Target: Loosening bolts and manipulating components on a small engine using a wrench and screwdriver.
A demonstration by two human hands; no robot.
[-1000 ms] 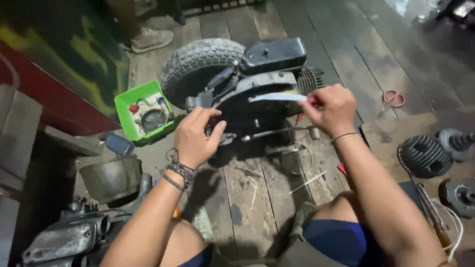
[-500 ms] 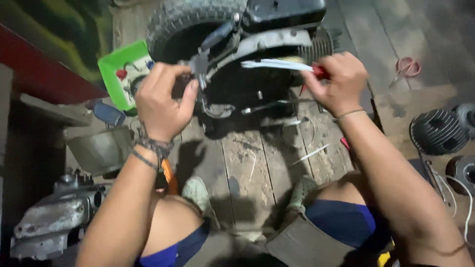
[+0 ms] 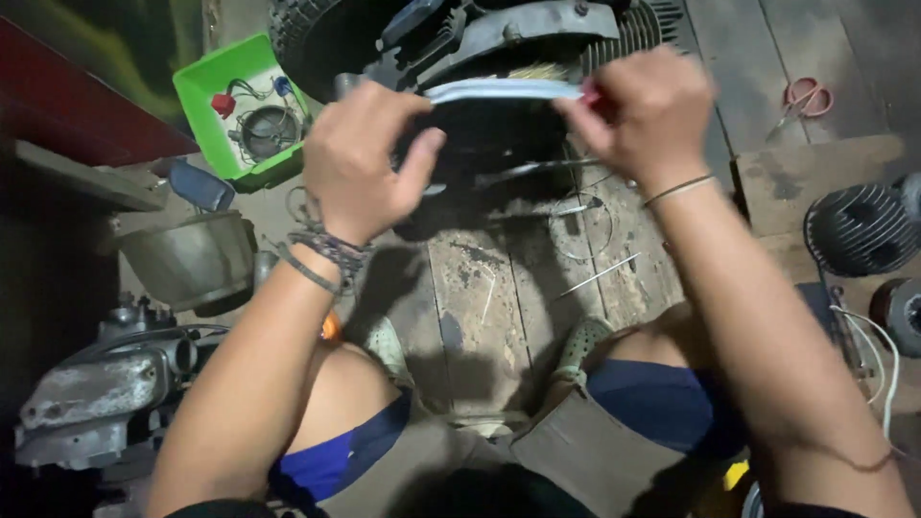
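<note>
A pale, slightly curved flat strip with a red end (image 3: pixel 504 89) is stretched between my hands, over a dark engine block with a small tyre (image 3: pixel 460 43) that sits on the plank floor. My right hand (image 3: pixel 638 110) is closed on the strip's red end. My left hand (image 3: pixel 369 158) has its fingertips at the strip's other end, the thumb curled below it. Cord bracelets ring my left wrist and a thin bangle my right. I sit low, knees apart, in blue shorts.
A green tray (image 3: pixel 206 82) with small parts and wires lies at the upper left, a metal bowl (image 3: pixel 187 254) below it. A grey engine casing (image 3: pixel 91 393) is at the lower left. Red-handled scissors (image 3: pixel 806 96) and a finned cylinder (image 3: pixel 863 225) lie right. Thin rods (image 3: pixel 600 273) rest on the planks.
My view has tilted down and closer. My left hand rose from the engine's side to the left end of the strip, which my right hand kept holding.
</note>
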